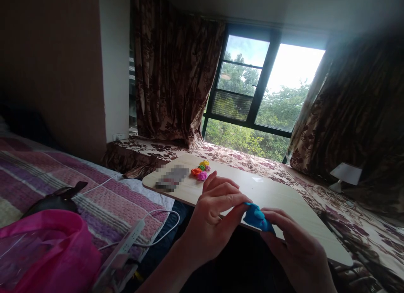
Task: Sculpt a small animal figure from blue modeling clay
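A lump of blue clay (257,217) is pinched between both hands just above the near edge of a light wooden lap table (284,200). My left hand (211,219) grips the lump's left end with thumb and fingers curled. My right hand (296,246) holds its right side from below. Small clay pieces in orange, yellow, green and pink (201,170) lie in a cluster at the table's far left, beyond my left hand.
A blurred dark flat object (172,178) lies on the table's left end. A striped bedspread (63,179), a white power strip with cable (132,238), a pink bag (53,251) and a black item (55,200) are at left. A window and curtains stand behind; a small white lamp (345,175) at right.
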The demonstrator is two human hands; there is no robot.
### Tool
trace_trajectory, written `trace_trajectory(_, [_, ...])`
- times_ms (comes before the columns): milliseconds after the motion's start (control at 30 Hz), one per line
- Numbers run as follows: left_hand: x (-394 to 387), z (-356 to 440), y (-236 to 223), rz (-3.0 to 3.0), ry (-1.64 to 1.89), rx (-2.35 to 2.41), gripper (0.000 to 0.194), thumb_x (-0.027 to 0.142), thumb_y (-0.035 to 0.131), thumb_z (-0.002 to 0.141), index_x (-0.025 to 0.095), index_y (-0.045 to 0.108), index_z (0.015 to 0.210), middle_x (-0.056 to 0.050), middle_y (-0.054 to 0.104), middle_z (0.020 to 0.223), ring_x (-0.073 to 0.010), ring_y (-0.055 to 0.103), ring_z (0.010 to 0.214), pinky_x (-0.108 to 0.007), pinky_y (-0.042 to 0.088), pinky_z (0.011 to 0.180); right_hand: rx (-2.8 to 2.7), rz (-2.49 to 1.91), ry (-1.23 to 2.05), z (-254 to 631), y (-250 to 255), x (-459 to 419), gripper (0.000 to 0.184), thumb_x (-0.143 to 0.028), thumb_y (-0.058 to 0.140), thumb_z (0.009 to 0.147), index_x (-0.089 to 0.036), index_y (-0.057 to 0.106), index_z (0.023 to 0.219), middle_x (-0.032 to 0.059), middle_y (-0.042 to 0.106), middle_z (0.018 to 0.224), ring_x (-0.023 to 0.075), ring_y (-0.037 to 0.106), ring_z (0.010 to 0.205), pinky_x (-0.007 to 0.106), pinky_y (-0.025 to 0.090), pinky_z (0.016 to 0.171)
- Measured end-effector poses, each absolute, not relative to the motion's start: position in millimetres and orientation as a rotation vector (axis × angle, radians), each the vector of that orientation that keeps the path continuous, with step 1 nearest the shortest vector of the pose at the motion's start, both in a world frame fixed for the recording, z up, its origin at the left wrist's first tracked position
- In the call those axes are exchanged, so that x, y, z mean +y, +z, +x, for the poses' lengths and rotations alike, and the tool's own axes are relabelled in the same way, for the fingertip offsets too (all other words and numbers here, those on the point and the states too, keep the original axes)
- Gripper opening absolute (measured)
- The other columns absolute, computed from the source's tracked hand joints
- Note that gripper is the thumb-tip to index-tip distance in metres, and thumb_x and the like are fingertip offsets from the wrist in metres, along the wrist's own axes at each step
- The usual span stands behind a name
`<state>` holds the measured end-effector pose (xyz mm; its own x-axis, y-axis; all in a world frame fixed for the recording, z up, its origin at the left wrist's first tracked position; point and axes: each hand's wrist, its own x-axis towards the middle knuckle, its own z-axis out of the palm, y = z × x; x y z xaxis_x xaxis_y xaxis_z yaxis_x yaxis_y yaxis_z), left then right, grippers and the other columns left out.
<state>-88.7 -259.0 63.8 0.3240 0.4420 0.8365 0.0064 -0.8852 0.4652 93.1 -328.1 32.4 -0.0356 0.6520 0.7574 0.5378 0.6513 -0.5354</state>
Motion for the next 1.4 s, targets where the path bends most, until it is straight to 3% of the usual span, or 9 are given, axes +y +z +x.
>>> trace_trajectory(100, [-262.7,-87.1,59.9,2.271,1.69,0.404,0.024,0.014,0.058,0.082,0.029,0.066,0.1,0.001,0.067,0.088,-0.0168,0.054,0.099,-0.041,0.026,0.104,-1.67,-0.973,0.088,93.2,32.9,-329.4,0.031,-0.011,0.06,0.08,-0.027,0.061,0.108,0.0043,0.065,0.109,0.0212,0.063,0.099,0.029,0.055,0.082])
trace_trajectory(233, [-263.3,-88.3,59.7,2.293,1.711,0.433,0.03,0.015,0.059,0.081,0.027,0.061,0.109,-0.001,0.066,0.097,-0.0169,0.054,0.099,-0.039,0.03,0.101,-1.66,-0.974,0.07,94.7,33.2,-329.4,0.031,-0.011,0.06,0.081,-0.027,0.061,0.108,0.0045,0.065,0.11,0.0211,0.063,0.099,0.029,0.056,0.082])
trace_trajectory(433, [-263.9,-87.6,65.9,2.313,1.805,0.512,0.012,0.017,0.062,0.078,0.026,0.065,0.086,0.001,0.066,0.081,-0.0167,0.057,0.09,-0.044,0.023,0.107,-1.661,-0.983,0.065,94.2,32.6,-329.5,0.031,-0.012,0.061,0.08,-0.026,0.062,0.107,0.0057,0.065,0.109,0.0227,0.064,0.096,0.03,0.057,0.079])
trace_trajectory(567, [-264.0,-84.8,63.5,2.296,1.863,0.524,0.014,0.013,0.06,0.079,0.025,0.065,0.085,0.002,0.067,0.079,-0.0166,0.058,0.088,-0.046,0.02,0.108,-1.656,-0.978,0.068,93.5,32.2,-330.1,0.031,-0.012,0.061,0.079,-0.026,0.062,0.107,0.0045,0.066,0.108,0.0221,0.064,0.097,0.029,0.057,0.08])
trace_trajectory(867, [-261.9,-78.3,55.3,2.225,2.12,0.576,0.027,0.007,0.064,0.074,0.026,0.066,0.093,0.002,0.07,0.083,-0.0169,0.06,0.088,-0.048,0.026,0.106,-1.626,-1.015,0.029,91.7,32.1,-327.6,0.03,-0.014,0.061,0.079,-0.026,0.063,0.107,0.0035,0.066,0.108,0.0216,0.064,0.098,0.029,0.056,0.082])
trace_trajectory(1167, [-259.8,-82.9,51.9,2.229,1.958,0.578,0.035,0.012,0.061,0.078,0.027,0.062,0.11,-0.003,0.063,0.101,-0.0196,0.054,0.1,-0.043,0.035,0.099,-1.61,-1.039,-0.002,96.4,31.7,-330.2,0.029,-0.016,0.062,0.079,-0.025,0.064,0.107,0.0041,0.066,0.108,0.0227,0.065,0.095,0.031,0.057,0.081])
trace_trajectory(1400, [-261.3,-81.3,52.4,2.212,2.005,0.655,0.017,0.013,0.064,0.076,0.025,0.067,0.088,-0.002,0.059,0.088,-0.0174,0.055,0.091,-0.043,0.031,0.101,-1.623,-1.028,0.025,95.5,31.2,-330.3,0.029,-0.015,0.061,0.08,-0.027,0.063,0.107,0.0029,0.066,0.108,0.0212,0.065,0.097,0.028,0.055,0.083])
